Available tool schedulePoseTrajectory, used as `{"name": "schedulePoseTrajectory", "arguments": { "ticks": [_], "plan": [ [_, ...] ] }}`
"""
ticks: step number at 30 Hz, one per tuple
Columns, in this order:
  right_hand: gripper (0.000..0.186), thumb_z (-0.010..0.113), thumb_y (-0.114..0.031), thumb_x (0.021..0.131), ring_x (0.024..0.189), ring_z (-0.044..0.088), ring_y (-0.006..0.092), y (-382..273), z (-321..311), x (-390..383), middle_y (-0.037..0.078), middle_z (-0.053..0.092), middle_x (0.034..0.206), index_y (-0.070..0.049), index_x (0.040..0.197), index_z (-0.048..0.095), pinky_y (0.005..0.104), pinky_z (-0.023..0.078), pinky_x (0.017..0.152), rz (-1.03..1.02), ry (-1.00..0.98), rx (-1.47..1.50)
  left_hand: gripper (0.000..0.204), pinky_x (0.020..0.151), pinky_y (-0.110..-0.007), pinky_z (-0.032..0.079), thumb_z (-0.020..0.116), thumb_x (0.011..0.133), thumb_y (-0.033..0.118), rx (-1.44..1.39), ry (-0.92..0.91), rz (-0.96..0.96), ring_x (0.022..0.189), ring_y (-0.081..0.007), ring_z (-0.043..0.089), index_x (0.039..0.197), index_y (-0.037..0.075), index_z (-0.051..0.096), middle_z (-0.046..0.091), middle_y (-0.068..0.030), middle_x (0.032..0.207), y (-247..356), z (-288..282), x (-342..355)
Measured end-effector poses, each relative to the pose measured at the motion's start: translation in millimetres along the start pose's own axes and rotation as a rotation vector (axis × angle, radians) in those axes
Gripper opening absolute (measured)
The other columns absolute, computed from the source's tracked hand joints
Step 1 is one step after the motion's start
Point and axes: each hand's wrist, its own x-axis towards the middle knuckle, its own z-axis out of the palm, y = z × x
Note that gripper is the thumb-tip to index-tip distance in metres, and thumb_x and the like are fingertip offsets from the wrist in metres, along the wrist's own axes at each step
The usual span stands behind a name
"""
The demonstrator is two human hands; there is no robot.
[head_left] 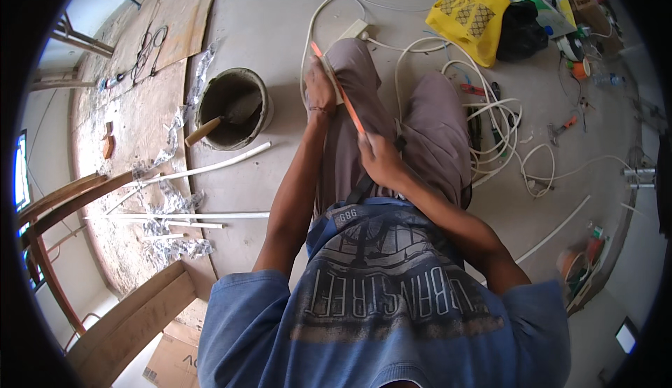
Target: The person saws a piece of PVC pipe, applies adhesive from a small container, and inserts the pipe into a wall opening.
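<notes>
On my left thigh, my left hand is closed on a pale, narrow strip. A long orange, thin bar-like tool lies at a slant alongside it, its top just above my left fingers. My right hand grips the tool's lower end; whether it is a blade or a bar I cannot make out. A pale socket block with a white plug and cable lies on the floor beyond my knee.
A bucket with a trowel stands left, near white pipes and wooden boards. Coiled white cable, hand tools and a yellow bag are at right. A wooden frame is at lower left.
</notes>
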Motion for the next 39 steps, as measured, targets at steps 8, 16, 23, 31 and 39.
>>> {"name": "schedulePoseTrajectory", "arguments": {
  "ticks": [8,16,23,31,39],
  "plan": [
    [0.032,0.041,-0.024,0.096,0.076,0.060,0.0448,-5,3,-1,0.027,0.061,0.080,0.003,0.092,0.058,0.0482,0.046,0.066,-0.026,0.064,0.062,0.069,0.076,-0.042,0.044,0.022,0.098,0.053,-0.103,-0.058,-0.026,0.077,-0.0314,0.060,0.081,-0.002,0.059,0.061,-0.0155,0.074,11,1,-10],
    [0.028,0.043,-0.021,0.096,0.078,0.059,0.0449,-9,7,17,0.027,0.060,0.079,0.002,0.093,0.059,0.0480,0.046,0.067,-0.092,0.125,-0.023,0.066,0.067,-0.040,0.043,0.025,0.099,0.049,-0.064,0.033,0.036,0.069,-0.0272,0.058,0.079,-0.005,0.058,0.059,-0.0155,0.069,15,6,-15],
    [0.032,0.044,-0.024,0.095,0.071,0.059,0.0450,-6,-1,-3,0.026,0.059,0.073,0.002,0.085,0.060,0.0484,0.045,0.062,-0.007,0.083,-0.001,0.066,0.063,-0.038,0.043,0.027,0.098,0.051,-0.086,-0.003,0.042,0.064,-0.0218,0.054,0.074,-0.003,0.057,0.055,-0.0113,0.064,4,0,-11],
    [0.036,0.041,-0.027,0.097,0.074,0.060,0.0441,-3,0,-9,0.026,0.061,0.075,0.002,0.091,0.061,0.0491,0.046,0.063,0.013,0.096,0.047,0.065,0.058,-0.036,0.041,0.028,0.099,0.050,-0.073,0.114,0.134,0.060,-0.0176,0.052,0.070,0.000,0.056,0.054,-0.0080,0.061,8,15,-14],
    [0.030,0.042,-0.022,0.098,0.070,0.057,0.0464,3,-3,-4,0.027,0.054,0.069,0.004,0.088,0.056,0.0438,0.043,0.060,-0.037,0.117,0.010,0.062,0.061,-0.038,0.041,0.027,0.100,0.047,-0.093,0.036,0.087,0.062,-0.0208,0.052,0.073,-0.002,0.054,0.055,-0.0098,0.067,22,17,-27]
  ]
}}
